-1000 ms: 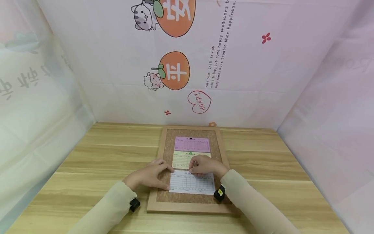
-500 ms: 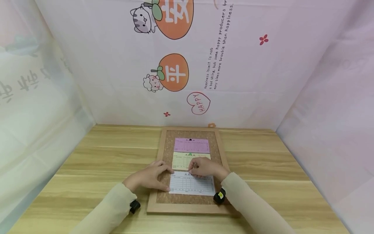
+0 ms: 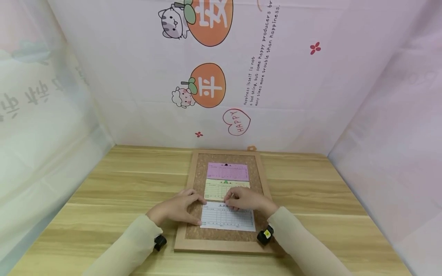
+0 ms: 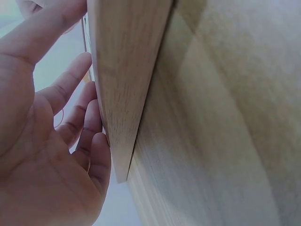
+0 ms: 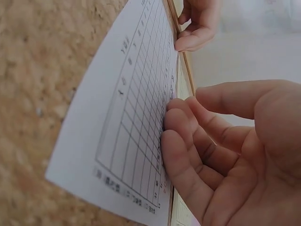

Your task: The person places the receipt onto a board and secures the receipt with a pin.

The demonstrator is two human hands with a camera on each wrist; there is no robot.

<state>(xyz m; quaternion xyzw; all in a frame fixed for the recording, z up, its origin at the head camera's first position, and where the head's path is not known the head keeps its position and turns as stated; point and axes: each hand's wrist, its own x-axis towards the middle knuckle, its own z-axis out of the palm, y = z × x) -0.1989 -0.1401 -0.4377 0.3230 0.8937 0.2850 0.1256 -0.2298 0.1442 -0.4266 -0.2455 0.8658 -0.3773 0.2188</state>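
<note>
A white printed form (image 3: pixel 226 220) lies on the lower part of a wood-framed corkboard (image 3: pixel 221 246). Along its left edge my left hand (image 3: pixel 176 209) is spread, index fingertip at the upper corner and thumb at the lower one. My right hand (image 3: pixel 244 199) is at the form's top middle, thumb and forefinger pinched together there; what they pinch is hidden. In the right wrist view the other fingers of the right hand (image 5: pixel 225 160) curl onto the form's printed side. Above it are a yellow form (image 3: pixel 212 190) with a green pin (image 3: pixel 226 181) and a pink form (image 3: pixel 215 173) with a black pin (image 3: pixel 226 165).
The board lies flat on a wood-grain table (image 3: pixel 138 184). Behind the table hangs a white printed cloth (image 3: pixel 283 122), with more cloth at both sides. Black wrist devices sit at the left cuff (image 3: pixel 160 242) and the right cuff (image 3: pixel 265 235).
My right wrist has turned slightly outward to the right while its fingertips stay at the form's top edge. The left hand keeps its place. The head view shifts a little.
</note>
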